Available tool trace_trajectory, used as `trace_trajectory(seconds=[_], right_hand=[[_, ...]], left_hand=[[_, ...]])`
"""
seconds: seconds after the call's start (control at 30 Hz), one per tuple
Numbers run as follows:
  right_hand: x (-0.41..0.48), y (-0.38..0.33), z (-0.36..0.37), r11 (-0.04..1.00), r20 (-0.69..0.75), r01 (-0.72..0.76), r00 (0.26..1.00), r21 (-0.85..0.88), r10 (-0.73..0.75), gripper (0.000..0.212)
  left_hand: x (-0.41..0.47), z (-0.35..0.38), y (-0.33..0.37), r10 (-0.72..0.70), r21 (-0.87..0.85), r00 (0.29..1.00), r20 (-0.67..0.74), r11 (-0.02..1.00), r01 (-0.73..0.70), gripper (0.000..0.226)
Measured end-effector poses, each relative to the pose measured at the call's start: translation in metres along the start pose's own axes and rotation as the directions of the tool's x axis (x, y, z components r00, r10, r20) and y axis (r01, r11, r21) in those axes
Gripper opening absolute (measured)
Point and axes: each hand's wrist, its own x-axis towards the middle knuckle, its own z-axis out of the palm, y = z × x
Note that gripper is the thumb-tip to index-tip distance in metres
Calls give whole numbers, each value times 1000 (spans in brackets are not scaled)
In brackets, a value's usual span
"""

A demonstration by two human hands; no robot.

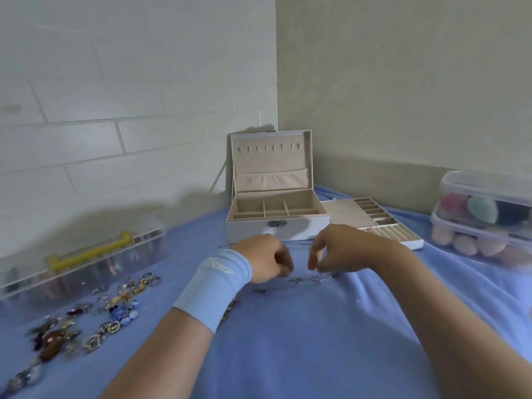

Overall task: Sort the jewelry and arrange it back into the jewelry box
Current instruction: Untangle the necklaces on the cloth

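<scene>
A white jewelry box [276,226] stands open against the wall corner, its beige compartments bare. Its removable tray [371,220] lies to the right of it. Loose rings, earrings and brooches [86,318] are spread over the blue cloth at the left. My left hand [264,257], with a blue wristband, is curled just in front of the box. My right hand [336,249] hovers beside it with fingers pointing down over a few small silver pieces [308,280]. Blur hides whether either hand holds a piece.
A clear plastic case with a yellow handle [86,260] lies at the left by the brick wall. Two stacked clear containers of makeup sponges [483,220] stand at the right. The blue cloth [288,341] covers the whole surface.
</scene>
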Motion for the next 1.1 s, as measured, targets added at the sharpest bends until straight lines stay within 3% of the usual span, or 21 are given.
trace_trajectory(seconds=[0.1,0.23,0.37,0.43,0.5,0.57,0.63,0.77,0.87,0.97,1.03,1.1], right_hand=[[-1,4,4,1000,63,19,998,-23,-17,19],[3,9,7,998,12,41,999,-39,-40,10],[6,11,12,980,7,54,998,190,-56,7],[9,11,14,942,-38,67,998,328,-58,9],[11,10,15,890,-102,101,993,445,-62,11],[12,7,15,839,-135,124,989,530,-61,9],[12,4,18,760,-107,132,991,636,-82,11],[14,3,24,597,-61,94,995,797,-74,15],[18,6,25,556,-48,41,999,830,-2,18],[20,8,24,619,-60,11,996,785,59,21],[22,8,26,690,-83,-5,992,724,94,18],[23,7,28,745,-97,-18,989,667,111,15]], left_hand=[[11,20,3,-22,-98,998,-51,995,17,17],[15,33,-1,-10,-131,995,-95,991,-3,3],[12,35,-14,-36,-265,985,-171,964,-11,4],[10,35,-21,-75,-493,982,-173,870,-20,7],[8,35,-24,-84,-718,986,-141,694,-43,9],[6,34,-23,-96,-838,990,-104,545,-35,9],[5,34,-20,-114,-876,991,-76,482,-12,10],[10,32,-25,-158,-833,983,-93,553,10,11],[10,27,-30,-176,-749,978,-115,662,31,12],[8,24,-36,-151,-407,973,-177,911,68,12],[7,25,-37,-145,-215,980,-139,970,113,14],[6,27,-33,-173,-170,980,-103,973,154,25]])
